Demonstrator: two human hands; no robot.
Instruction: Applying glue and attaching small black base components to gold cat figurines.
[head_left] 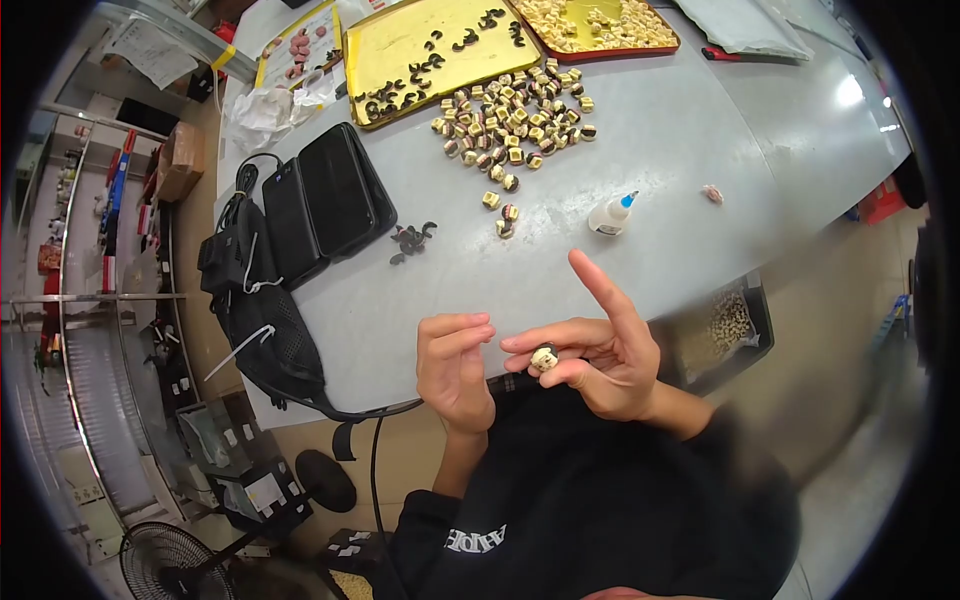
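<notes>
Between the thumb and fingers of my right hand (615,370) is a small round cream-and-black piece (544,358). Its index finger points up and away from the piece. My left hand (455,370) is just to the left, its fingers bent together and their tips close to the piece but apart from it. Whether anything small is pinched there I cannot make out. Beyond my hands stands a small white squeeze bottle with a blue tip (611,214). Several black curved pieces (411,241) lie in a little heap on the grey table (480,280).
Many cream-and-dark small pieces (515,115) are spread farther back. Behind them are a yellow tray (400,50) of black curved pieces and a red-rimmed tray (610,50) of cream pieces. A black device (340,195) and black bag (270,330) sit left; a pink piece (713,194) lies right.
</notes>
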